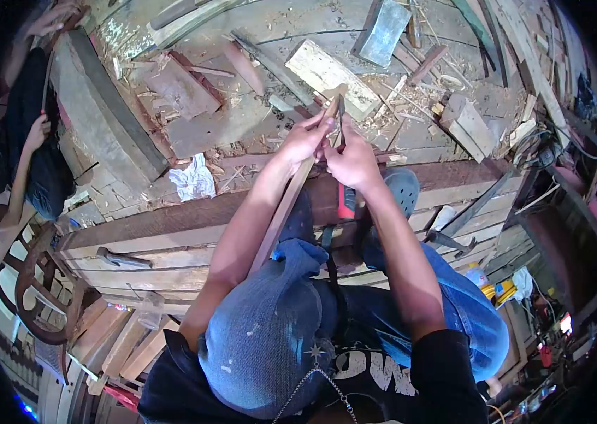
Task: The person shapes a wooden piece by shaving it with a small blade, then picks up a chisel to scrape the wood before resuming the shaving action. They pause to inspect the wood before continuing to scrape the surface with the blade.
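A long, narrow wooden strip [286, 212] slants up from my lap, its far end beyond my hands. My left hand [304, 147] is closed around the strip near that end. My right hand [355, 161] grips a dark, narrow blade-like tool [341, 116] that lies along the strip's right side near the tip; its handle is hidden in my fingers. The two hands are almost touching. Just below my right hand, a red and black tool handle [346, 201] rests by the beam, between my feet.
A thick wooden beam [185, 218] crosses in front of me, with a hammer [452, 242] to the right. Wood blocks [332, 76], shavings and a crumpled white cloth [192, 178] lie beyond. Another person's hand [37, 132] holds a thin tool at left.
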A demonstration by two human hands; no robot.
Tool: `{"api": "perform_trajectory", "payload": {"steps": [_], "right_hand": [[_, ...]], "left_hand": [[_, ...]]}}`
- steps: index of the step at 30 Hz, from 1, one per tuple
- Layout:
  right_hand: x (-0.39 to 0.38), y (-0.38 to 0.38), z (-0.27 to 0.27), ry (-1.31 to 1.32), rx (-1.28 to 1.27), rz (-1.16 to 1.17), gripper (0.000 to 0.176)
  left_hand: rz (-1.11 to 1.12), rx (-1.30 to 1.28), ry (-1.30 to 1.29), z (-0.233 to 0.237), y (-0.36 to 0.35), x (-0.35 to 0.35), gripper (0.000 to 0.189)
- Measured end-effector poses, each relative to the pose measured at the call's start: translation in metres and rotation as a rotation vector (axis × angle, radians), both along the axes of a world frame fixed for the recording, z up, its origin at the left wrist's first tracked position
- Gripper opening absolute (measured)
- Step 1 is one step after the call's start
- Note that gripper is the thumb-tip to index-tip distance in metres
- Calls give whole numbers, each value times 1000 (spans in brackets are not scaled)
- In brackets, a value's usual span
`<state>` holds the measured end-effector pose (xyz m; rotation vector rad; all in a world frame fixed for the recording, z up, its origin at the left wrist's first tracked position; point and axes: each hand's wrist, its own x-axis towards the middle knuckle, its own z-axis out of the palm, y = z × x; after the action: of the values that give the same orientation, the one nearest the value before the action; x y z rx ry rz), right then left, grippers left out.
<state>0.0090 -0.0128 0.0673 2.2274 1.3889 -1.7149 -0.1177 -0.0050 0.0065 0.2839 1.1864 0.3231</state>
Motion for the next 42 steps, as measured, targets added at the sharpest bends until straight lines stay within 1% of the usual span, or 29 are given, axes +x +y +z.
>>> {"api": "perform_trajectory", "payload": {"steps": [1, 3, 4, 5, 7, 8, 9, 11, 12, 13, 15, 16, 17, 18, 19, 21, 23, 24, 25, 27, 29, 31, 35, 37, 38, 39, 40, 42], "right_hand": [[0, -4, -2, 0, 3, -4, 71], [0, -13, -3, 265, -73, -310, 73], [-3, -15, 2, 283, -102, -422, 72], [1, -15, 1, 281, -96, -427, 72], [6, -7, 4, 504, -226, -616, 70], [9, -5, 8, 395, -238, -611, 67], [10, -7, 5, 391, -230, -618, 67], [15, -11, -3, 425, 55, -747, 60], [19, -6, 0, 575, 33, -873, 53], [26, -6, -7, 673, -15, -916, 49], [33, -12, -24, 810, -114, -1023, 48], [31, -14, -27, 923, -150, -1084, 43], [31, -19, -28, 958, -188, -1200, 32], [31, -24, -37, 986, -225, -1251, 29], [32, -34, -48, 1015, -267, -1307, 26], [31, -49, -45, 1135, -402, -1464, 25], [28, -65, -40, 1069, -361, -1340, 27], [25, -70, -30, 1025, -364, -1354, 26], [23, -75, -23, 981, -368, -1372, 26], [22, -79, -17, 830, -386, -1283, 24], [17, -70, -8, 758, -233, -1207, 24], [15, -60, -12, 762, -97, -1193, 27], [18, -42, -34, 789, -96, -1207, 31], [18, -43, -38, 906, -176, -1296, 35], [16, -49, -39, 906, -182, -1303, 37], [14, -56, -37, 900, -240, -1311, 36], [13, -65, -35, 907, -261, -1290, 34], [7, -79, -28, 916, -288, -1266, 34]], "left_hand": [[-4, 3, 0, 0, 0, -1, 49], [66, -40, -75, 0, -1, 0, 48], [60, -34, -60, 0, -1, 0, 46], [54, -30, -63, 0, -2, 1, 46], [54, -69, -48, 1, -1, 1, 45], [73, -75, -97, -1, -2, 0, 43], [65, -70, -104, 0, -2, 0, 43], [60, -50, -64, 2, 0, 2, 35], [71, -16, -48, 0, -1, 5, 37], [55, -10, -58, -1, -3, 6, 37], [76, 6, -28, -2, -5, 7, 41], [121, -31, -16, -5, -6, 8, 45], [97, -18, -44, -6, -7, 8, 45], [108, -25, -51, -7, -7, 7, 45], [117, -40, -56, -7, -8, 6, 45], [75, -87, 46, 15, 1, 11, 45], [63, -83, 32, -1, -3, 8, 43], [64, -76, 24, -2, -4, 9, 42], [39, -74, 43, 6, -2, 11, 40], [19, -70, 34, 12, -2, 12, 33], [-30, -18, 57, 10, -1, 13, 30], [-30, -38, 31, 5, 0, 12, 33], [-32, -36, -4, 10, -1, 13, 38], [-32, -34, -36, 4, 1, 11, 40], [-21, -24, -36, 2, -1, 10, 36], [-12, -21, -34, 4, -3, 9, 33], [16, -54, -37, 5, -4, 8, 37], [23, -63, -40, 6, -6, 7, 38]]}}
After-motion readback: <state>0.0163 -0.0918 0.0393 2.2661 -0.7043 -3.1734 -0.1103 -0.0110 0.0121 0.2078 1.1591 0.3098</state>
